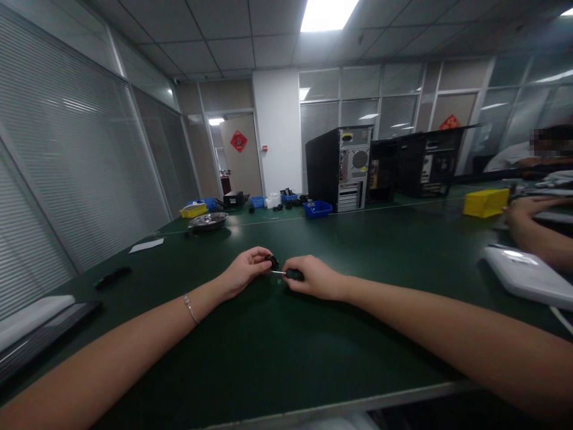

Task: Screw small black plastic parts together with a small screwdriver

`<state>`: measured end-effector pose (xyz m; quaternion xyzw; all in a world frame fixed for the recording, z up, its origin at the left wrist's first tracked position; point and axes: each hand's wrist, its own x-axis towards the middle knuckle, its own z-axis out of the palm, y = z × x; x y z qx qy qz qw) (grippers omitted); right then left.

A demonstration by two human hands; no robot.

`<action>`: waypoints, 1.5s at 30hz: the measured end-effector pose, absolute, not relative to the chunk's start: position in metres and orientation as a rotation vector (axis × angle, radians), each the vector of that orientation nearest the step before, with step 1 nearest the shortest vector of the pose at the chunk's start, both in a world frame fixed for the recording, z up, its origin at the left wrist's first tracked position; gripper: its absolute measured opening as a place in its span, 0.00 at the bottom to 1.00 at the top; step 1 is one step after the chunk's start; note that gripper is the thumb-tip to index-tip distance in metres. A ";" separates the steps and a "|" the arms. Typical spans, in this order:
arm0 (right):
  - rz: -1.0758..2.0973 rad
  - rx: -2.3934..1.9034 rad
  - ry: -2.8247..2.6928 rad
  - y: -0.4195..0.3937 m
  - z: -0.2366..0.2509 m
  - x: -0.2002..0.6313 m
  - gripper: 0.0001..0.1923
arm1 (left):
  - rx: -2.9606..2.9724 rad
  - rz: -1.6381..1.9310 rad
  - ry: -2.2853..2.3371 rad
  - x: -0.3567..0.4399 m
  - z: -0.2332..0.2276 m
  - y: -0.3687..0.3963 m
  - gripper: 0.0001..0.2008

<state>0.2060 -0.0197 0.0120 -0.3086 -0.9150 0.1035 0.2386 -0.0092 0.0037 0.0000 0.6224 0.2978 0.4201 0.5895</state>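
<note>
Between the thumb and fingers of my left hand is a small black part; its exact kind is too small to make out. My right hand is wrapped round the dark handle of a screwdriver. The screwdriver's thin metal shaft points left, and its tip is close to the underside of the black part; whether they touch I cannot tell. Both hands are just above the green tabletop, near its middle.
At the back stand computer towers, a blue bin and a metal bowl. A yellow bin and a white device are to the right, near another person's arm. A dark tool and a keyboard lie left.
</note>
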 end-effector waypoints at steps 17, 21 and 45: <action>0.482 -0.779 -2.233 -0.020 0.016 0.207 0.09 | 1.580 0.845 0.737 -0.007 0.002 0.000 0.16; 0.490 -0.773 -2.232 -0.018 0.012 0.205 0.10 | 1.570 0.856 0.730 -0.005 0.003 -0.002 0.16; 0.534 -0.831 -2.121 -0.018 0.013 0.203 0.08 | 1.531 0.880 0.718 -0.003 0.005 -0.007 0.16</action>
